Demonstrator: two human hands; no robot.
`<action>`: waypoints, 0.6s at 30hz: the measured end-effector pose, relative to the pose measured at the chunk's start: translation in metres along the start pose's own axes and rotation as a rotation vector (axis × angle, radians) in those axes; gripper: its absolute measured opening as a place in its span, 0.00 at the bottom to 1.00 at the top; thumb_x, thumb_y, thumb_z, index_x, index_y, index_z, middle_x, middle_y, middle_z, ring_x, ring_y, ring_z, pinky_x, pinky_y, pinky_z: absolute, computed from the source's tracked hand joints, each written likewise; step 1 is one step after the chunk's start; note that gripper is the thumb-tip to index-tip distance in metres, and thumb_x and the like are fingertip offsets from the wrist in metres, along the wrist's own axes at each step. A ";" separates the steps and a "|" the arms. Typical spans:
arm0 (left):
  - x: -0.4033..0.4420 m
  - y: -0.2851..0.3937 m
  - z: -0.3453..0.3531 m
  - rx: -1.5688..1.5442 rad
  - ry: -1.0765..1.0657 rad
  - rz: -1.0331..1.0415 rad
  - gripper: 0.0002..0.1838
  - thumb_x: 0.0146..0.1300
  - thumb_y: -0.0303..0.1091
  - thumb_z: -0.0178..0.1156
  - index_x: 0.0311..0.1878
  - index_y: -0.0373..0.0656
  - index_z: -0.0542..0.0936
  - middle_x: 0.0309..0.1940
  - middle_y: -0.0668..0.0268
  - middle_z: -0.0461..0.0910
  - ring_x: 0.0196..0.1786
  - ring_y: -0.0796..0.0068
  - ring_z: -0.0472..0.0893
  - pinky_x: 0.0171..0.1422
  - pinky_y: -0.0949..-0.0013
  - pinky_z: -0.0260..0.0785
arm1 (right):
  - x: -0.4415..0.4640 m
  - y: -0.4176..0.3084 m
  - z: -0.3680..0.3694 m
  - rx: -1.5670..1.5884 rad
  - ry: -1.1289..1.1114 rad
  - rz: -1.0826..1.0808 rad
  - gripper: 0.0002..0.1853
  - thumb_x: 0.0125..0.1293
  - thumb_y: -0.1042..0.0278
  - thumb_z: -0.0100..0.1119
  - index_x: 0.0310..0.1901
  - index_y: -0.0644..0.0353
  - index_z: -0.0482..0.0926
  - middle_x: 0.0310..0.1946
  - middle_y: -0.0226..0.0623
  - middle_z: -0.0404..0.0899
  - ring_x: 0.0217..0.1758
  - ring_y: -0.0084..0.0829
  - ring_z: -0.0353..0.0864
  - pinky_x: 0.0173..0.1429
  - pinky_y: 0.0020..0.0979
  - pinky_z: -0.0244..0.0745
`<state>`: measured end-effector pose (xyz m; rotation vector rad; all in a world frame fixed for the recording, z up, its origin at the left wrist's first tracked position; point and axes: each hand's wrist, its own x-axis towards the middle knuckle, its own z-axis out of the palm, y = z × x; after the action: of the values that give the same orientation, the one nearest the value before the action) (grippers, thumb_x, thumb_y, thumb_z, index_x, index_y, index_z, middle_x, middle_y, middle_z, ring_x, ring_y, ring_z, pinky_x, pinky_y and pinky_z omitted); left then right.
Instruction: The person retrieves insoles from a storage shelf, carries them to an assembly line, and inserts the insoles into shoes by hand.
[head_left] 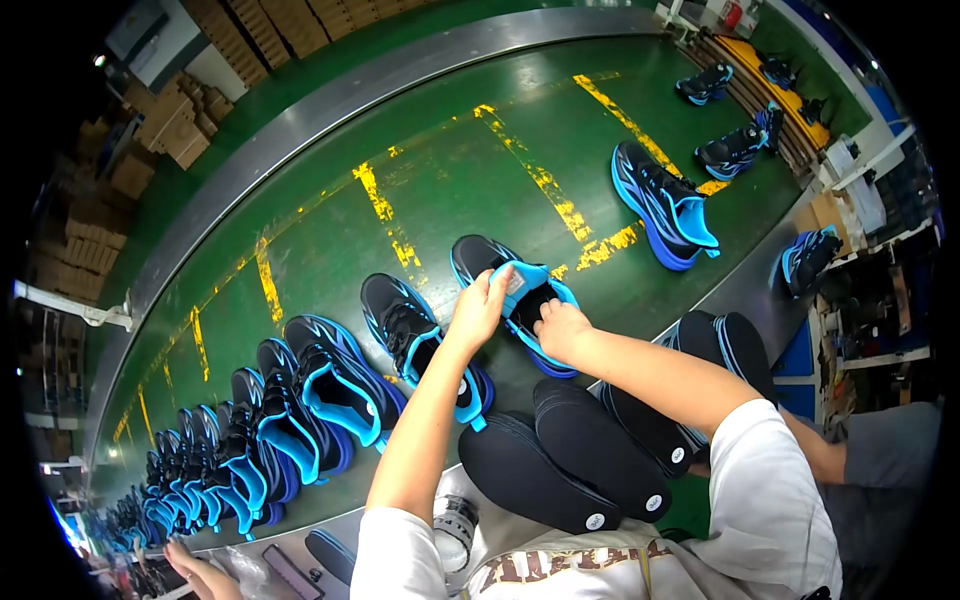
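A black sneaker [474,254] with a light blue lining lies before me on the green belt, its opening toward me. My left hand [480,308] is closed, pinching the sneaker's pulled-up tongue, where a pale label shows. My right hand [563,330] reaches into the shoe opening with its fingers curled; what they grip, if anything, is hidden. Another sneaker [400,318] stands just left of my left hand. Below my arms lie several black insoles [590,440] with blue edge lines, some bearing round white stickers at one end.
A long row of matching sneakers [325,370] stretches left along the green belt [440,190]. Another sneaker [655,205] stands to the right, with several more beyond. A roll of clear tape [455,530] sits near my body. Other people's arms [205,575] show at lower left and right.
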<state>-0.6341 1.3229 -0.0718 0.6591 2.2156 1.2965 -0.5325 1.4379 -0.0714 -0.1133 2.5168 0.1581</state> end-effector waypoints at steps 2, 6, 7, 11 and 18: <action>0.001 -0.003 0.001 -0.029 0.009 0.004 0.30 0.63 0.56 0.42 0.43 0.32 0.72 0.31 0.46 0.77 0.40 0.53 0.77 0.45 0.62 0.66 | -0.002 0.001 -0.006 -0.146 -0.102 -0.057 0.17 0.61 0.64 0.43 0.50 0.56 0.74 0.51 0.43 0.69 0.54 0.36 0.67 0.53 0.31 0.64; 0.002 -0.005 0.005 -0.175 0.081 -0.008 0.23 0.61 0.49 0.52 0.42 0.34 0.73 0.24 0.55 0.75 0.29 0.66 0.75 0.35 0.68 0.66 | 0.005 0.003 -0.009 -0.309 -0.200 -0.158 0.17 0.59 0.64 0.47 0.50 0.53 0.75 0.51 0.40 0.69 0.54 0.36 0.67 0.53 0.30 0.63; 0.004 -0.006 0.009 -0.255 0.141 -0.020 0.21 0.59 0.48 0.55 0.41 0.35 0.74 0.22 0.58 0.73 0.26 0.70 0.73 0.32 0.70 0.64 | 0.009 0.005 -0.008 -0.266 -0.137 -0.167 0.15 0.58 0.65 0.50 0.47 0.53 0.77 0.47 0.39 0.74 0.51 0.35 0.72 0.52 0.31 0.64; 0.000 0.017 0.002 -0.077 0.384 -0.073 0.20 0.51 0.43 0.65 0.40 0.40 0.73 0.15 0.67 0.65 0.20 0.76 0.67 0.24 0.71 0.59 | 0.004 0.010 -0.013 -0.139 -0.136 -0.236 0.14 0.59 0.66 0.44 0.43 0.56 0.79 0.43 0.39 0.77 0.48 0.35 0.75 0.57 0.34 0.62; 0.002 0.017 0.002 0.769 0.423 0.612 0.11 0.53 0.33 0.58 0.40 0.44 0.73 0.23 0.63 0.68 0.24 0.64 0.73 0.28 0.65 0.63 | -0.044 0.024 -0.060 0.238 -0.448 -0.257 0.29 0.60 0.51 0.32 0.45 0.68 0.76 0.43 0.49 0.77 0.56 0.34 0.70 0.72 0.38 0.24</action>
<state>-0.6314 1.3328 -0.0580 1.5591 3.0306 0.8215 -0.5337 1.4552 0.0051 -0.2706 2.0338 -0.2004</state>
